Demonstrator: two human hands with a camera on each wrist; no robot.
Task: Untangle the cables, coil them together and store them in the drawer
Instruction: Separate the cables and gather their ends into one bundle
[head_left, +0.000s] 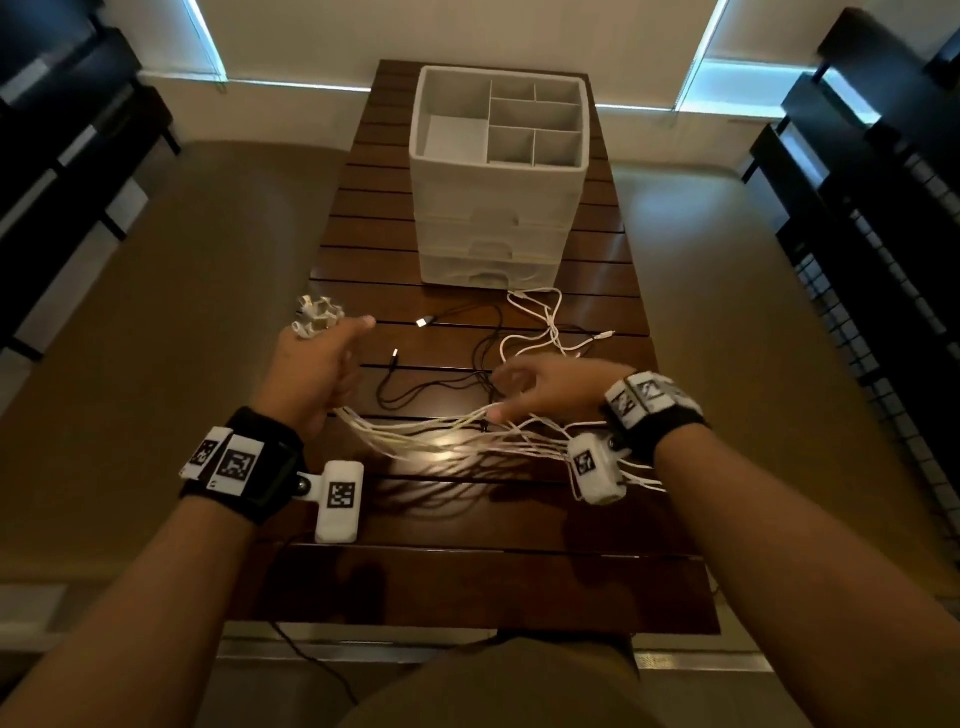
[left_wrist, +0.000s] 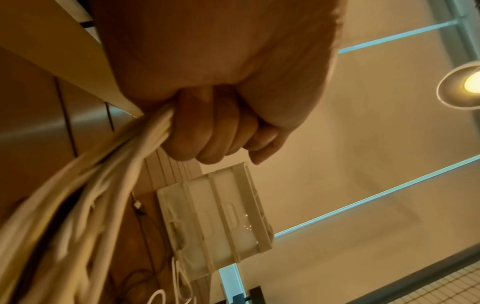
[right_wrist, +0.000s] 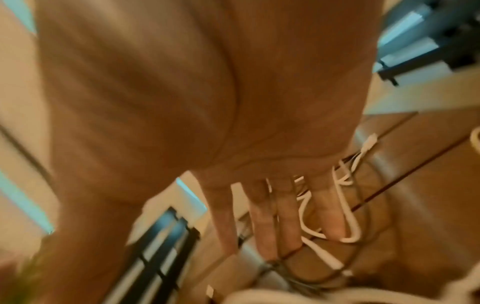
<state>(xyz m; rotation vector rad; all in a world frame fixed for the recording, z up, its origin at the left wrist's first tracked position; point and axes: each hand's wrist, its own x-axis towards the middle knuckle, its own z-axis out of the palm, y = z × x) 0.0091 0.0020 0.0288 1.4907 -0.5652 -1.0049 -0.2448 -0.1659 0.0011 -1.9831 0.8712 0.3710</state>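
Home room: slatted wooden table (head_left: 467, 519), blinds (head_left: 311, 31).

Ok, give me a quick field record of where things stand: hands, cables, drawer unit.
left hand: grips a bundle of white cables, connector ends sticking out past the knuckles
right hand: fingers straight, spread over the white strands, holding nothing
black cable: loose on the table, not in the bundle
other white cable: loose near the drawer unit
drawer unit: drawers shut, top tray bare

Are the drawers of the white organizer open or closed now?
Closed: all three drawer fronts sit flush with the white organizer.
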